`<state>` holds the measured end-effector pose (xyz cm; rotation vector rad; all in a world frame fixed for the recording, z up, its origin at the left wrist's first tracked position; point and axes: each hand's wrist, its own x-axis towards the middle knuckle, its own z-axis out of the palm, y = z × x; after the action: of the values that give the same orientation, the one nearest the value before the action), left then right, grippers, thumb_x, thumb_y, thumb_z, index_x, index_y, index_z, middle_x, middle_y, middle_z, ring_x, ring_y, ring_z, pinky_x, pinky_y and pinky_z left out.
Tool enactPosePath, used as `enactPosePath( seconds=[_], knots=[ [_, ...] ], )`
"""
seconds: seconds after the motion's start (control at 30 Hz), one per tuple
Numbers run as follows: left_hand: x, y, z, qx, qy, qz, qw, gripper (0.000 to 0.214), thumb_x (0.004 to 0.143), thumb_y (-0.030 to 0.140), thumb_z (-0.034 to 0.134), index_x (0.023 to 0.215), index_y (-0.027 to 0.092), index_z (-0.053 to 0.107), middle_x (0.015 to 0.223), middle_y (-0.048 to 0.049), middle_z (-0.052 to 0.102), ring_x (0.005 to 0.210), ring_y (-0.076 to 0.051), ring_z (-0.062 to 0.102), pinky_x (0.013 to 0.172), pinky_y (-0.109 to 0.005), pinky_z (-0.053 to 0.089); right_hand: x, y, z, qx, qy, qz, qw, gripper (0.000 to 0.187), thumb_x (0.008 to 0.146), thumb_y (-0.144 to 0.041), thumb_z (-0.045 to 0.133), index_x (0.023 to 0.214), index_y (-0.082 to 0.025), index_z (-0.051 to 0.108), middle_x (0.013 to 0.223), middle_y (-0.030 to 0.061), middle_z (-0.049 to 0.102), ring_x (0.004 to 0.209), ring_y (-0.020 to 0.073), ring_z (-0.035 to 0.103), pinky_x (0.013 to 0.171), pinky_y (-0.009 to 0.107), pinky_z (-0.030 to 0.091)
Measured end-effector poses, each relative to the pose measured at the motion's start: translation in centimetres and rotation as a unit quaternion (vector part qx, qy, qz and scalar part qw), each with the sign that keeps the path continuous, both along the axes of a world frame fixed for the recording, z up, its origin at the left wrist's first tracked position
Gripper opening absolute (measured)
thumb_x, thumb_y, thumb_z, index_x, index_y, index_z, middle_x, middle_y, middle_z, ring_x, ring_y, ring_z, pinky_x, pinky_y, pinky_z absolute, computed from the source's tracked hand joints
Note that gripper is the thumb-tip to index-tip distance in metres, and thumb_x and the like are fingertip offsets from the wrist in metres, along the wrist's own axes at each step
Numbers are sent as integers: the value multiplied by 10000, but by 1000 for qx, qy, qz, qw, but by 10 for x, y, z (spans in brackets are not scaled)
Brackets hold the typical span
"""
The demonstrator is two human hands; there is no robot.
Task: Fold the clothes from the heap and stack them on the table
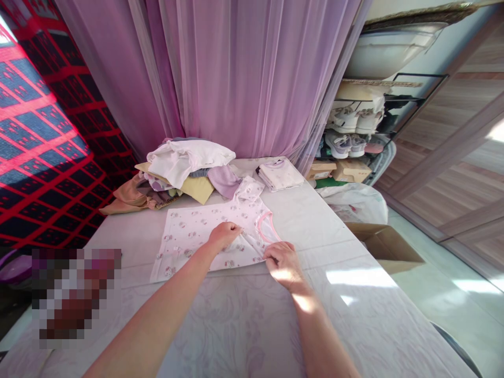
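Bare forearms (pixel 157 315) reach in from the bottom edge, cut off by the frame, across a tabletop (pixel 252 336) covered with a pale cloth with a lilac pattern. The left hand (pixel 224 234) lies palm down on a white baby top (pixel 197 239) printed with small pink figures, its fingers together and bent over the fabric. The right hand (pixel 283 264) sits at the top's lower right edge, just below the pink neck trim (pixel 264 227), with its fingers curled over the cloth. Its thumb is hard to make out, and neither hand clearly shows a pinch or a grip. The top lies flat between and under both hands, with a fold bunched near them. Beyond it are a heaped pile of clothes (pixel 177 173) and a small folded stack (pixel 280 174), both against a lilac curtain (pixel 220 68). A pixelated patch (pixel 74 296) hides whatever lies at the lower left.
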<state>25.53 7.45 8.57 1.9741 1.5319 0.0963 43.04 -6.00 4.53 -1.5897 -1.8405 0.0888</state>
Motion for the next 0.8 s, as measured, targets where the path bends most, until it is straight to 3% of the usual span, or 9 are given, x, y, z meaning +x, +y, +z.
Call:
enactPosePath(
  seconds=[0.13, 0.27, 0.33, 0.5, 0.63, 0.8],
  knots=[
    [1, -5, 0, 31, -8, -5, 999, 312, 834, 460, 480, 805, 248, 706, 790, -8, 716, 742, -173, 629, 606, -244, 381, 6, 1, -3, 20, 14, -26, 999, 218, 822, -162, 485, 785, -252, 680, 832, 2, 717, 854, 159, 627, 846, 307, 375],
    [2, -9, -2, 57, -13, -6, 998, 285, 842, 449, 494, 885, 277, 717, 932, 1, 738, 844, -181, 637, 646, -245, 386, 14, 3, -10, 8, 0, -191, 982, 173, 856, -303, 532, 894, -240, 689, 928, 49, 712, 851, 204, 600, 761, 326, 375],
    [2, -10, -3, 69, -8, 0, 998, 285, 852, 443, 488, 916, 285, 716, 950, 3, 739, 858, -186, 638, 656, -251, 389, 17, 3, -12, -17, -17, -233, 972, 153, 831, -346, 573, 842, -245, 687, 906, 45, 704, 824, 211, 579, 742, 333, 356],
    [2, -14, -7, 98, 10, -1, 995, 293, 887, 452, 463, 951, 303, 707, 951, 4, 735, 876, -193, 636, 684, -263, 393, 17, 1, -12, -41, -25, -260, 964, 127, 806, -273, 592, 692, -243, 640, 839, 20, 687, 803, 204, 551, 737, 333, 325],
    [2, -14, -11, 157, 59, -63, 984, 305, 923, 444, 424, 957, 293, 687, 994, -11, 724, 892, -188, 635, 701, -265, 387, 17, 0, -12, -44, -38, -277, 959, 172, 841, -272, 566, 685, -240, 632, 817, 33, 675, 786, 200, 533, 727, 334, 311],
    [2, -6, -11, 132, 59, -33, 989, 295, 885, 486, 479, 875, 268, 676, 898, -22, 722, 832, -194, 633, 667, -266, 384, 16, -1, -12, -39, -37, -276, 960, 113, 849, -248, 546, 852, -243, 658, 882, 36, 685, 823, 201, 538, 750, 333, 318]
  ],
)
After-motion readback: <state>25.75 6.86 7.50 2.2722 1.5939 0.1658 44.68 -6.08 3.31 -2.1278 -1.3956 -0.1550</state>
